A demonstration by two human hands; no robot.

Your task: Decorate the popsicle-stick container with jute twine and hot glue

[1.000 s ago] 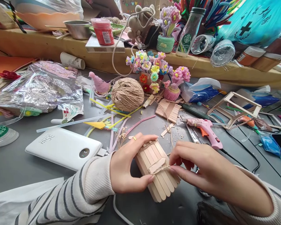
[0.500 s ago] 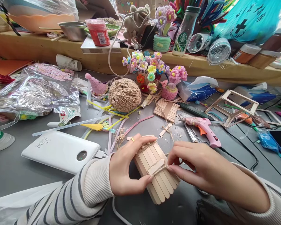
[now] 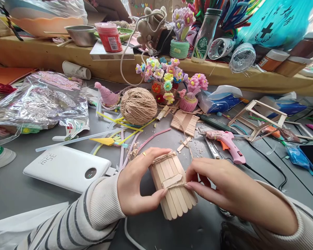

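Since the earlier frame, your stick cup (image 3: pixel 172 189) has turned a little more upright between your hands, and your left thumb has slid closer to its side.

Head view — item by item:

- Your left hand (image 3: pixel 135 184): curled around the cup's left side, index finger over the twine-wrapped top edge, thumb pressed to the lower slats; a firm, partly closed hold on the cup.
- Your right hand (image 3: pixel 224 187): fingers pinched together at the cup's right edge, where a twine band (image 3: pixel 175 185) crosses a short stick; what the pinch encloses is hidden, though the fingertips touch the band's end.
- Stick cup: held just above the grey table (image 3: pixel 21 180), low in the middle of the view, tilted with its top end away from you.
- Nearby — a white power bank (image 3: pixel 67 168) to the left, a ball of twine (image 3: pixel 138 106) beyond, a pink glue gun (image 3: pixel 228 140) to the right, a flat panel of sticks (image 3: pixel 185 122) past the cup.
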